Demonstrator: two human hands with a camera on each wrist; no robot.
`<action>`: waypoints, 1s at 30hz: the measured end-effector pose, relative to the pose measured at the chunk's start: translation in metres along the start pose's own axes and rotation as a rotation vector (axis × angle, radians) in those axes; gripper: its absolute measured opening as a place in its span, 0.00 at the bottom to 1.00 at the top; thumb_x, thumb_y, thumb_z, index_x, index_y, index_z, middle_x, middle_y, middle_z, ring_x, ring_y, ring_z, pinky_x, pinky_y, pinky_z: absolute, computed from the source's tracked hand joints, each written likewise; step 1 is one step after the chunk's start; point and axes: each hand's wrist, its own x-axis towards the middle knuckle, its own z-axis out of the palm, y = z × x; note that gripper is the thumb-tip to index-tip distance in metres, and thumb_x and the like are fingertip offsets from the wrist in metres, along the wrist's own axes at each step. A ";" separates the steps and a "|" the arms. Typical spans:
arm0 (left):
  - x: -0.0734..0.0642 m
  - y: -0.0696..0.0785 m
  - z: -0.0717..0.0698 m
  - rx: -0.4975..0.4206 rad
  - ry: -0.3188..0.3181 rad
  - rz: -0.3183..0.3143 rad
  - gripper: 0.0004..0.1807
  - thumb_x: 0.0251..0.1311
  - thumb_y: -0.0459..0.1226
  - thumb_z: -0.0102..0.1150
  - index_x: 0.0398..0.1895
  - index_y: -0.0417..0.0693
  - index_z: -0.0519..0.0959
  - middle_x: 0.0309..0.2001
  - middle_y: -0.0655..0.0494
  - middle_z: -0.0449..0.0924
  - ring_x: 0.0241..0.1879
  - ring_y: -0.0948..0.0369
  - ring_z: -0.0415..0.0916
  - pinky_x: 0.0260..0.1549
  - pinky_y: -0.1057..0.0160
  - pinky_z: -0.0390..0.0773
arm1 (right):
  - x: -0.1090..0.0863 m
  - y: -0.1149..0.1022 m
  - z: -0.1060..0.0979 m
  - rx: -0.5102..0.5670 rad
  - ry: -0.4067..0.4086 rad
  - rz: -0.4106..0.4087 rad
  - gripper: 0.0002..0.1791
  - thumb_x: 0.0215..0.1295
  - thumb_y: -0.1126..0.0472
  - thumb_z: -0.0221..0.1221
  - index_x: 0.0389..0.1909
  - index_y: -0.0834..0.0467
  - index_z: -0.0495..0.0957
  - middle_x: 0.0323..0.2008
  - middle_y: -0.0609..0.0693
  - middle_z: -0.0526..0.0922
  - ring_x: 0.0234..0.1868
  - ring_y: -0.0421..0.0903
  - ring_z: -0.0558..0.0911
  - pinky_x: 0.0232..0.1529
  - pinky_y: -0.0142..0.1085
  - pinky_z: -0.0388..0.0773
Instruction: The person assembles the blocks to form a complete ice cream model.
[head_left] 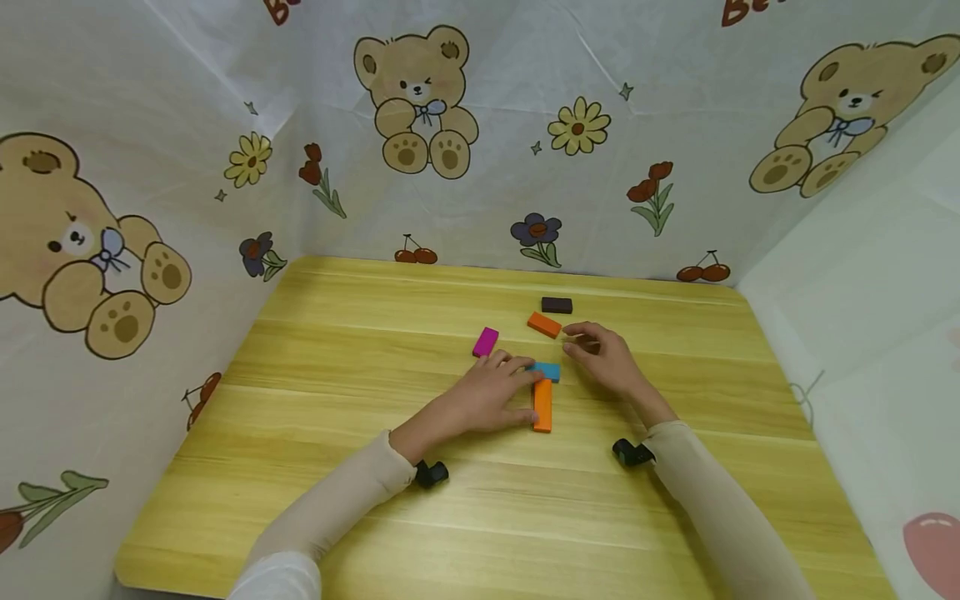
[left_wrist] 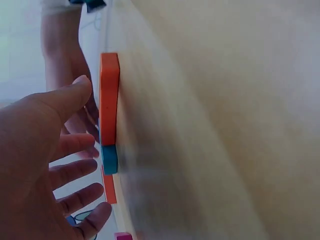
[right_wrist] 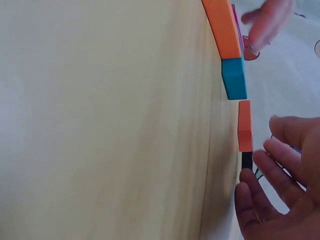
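Note:
A long orange block (head_left: 543, 407) lies lengthwise on the table, its far end against a blue block (head_left: 552, 372) set crosswise. My left hand (head_left: 487, 398) hovers just left of and partly over the pair, fingers spread; the left wrist view shows a gap between its thumb (left_wrist: 82, 82) and the orange block (left_wrist: 108, 100). My right hand (head_left: 609, 364), with fingers loosely bent and nothing between them, is near a second orange block (head_left: 544, 324). In the right wrist view, that second orange block (right_wrist: 244, 125) lies beyond the blue block (right_wrist: 234, 79).
Behind the second orange block lies a dark block (head_left: 557, 305). A magenta block (head_left: 486, 342) rests beyond the left fingers. Black devices (head_left: 432, 474) are at both wrists. Bear-printed cloth (head_left: 480, 217) rises behind the wooden table (head_left: 360, 333) and along its sides.

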 end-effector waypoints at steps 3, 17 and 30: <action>-0.005 0.004 0.003 0.029 -0.031 0.003 0.43 0.71 0.69 0.56 0.84 0.67 0.64 0.86 0.57 0.59 0.78 0.53 0.60 0.79 0.40 0.64 | 0.010 0.003 0.003 0.004 0.034 0.017 0.24 0.81 0.52 0.61 0.72 0.55 0.77 0.69 0.60 0.81 0.63 0.62 0.83 0.67 0.61 0.79; -0.006 0.010 0.003 0.082 -0.046 0.006 0.43 0.71 0.69 0.57 0.83 0.65 0.65 0.86 0.55 0.59 0.79 0.51 0.60 0.78 0.44 0.66 | 0.040 0.000 0.014 -0.054 0.094 0.060 0.20 0.78 0.51 0.64 0.63 0.58 0.83 0.58 0.60 0.87 0.55 0.59 0.85 0.61 0.55 0.81; -0.005 0.011 0.003 0.060 -0.034 -0.016 0.42 0.70 0.69 0.59 0.82 0.67 0.67 0.85 0.56 0.61 0.78 0.52 0.61 0.77 0.45 0.67 | 0.042 0.001 0.017 -0.087 0.108 0.054 0.19 0.78 0.51 0.65 0.62 0.58 0.85 0.55 0.59 0.89 0.52 0.58 0.85 0.58 0.52 0.82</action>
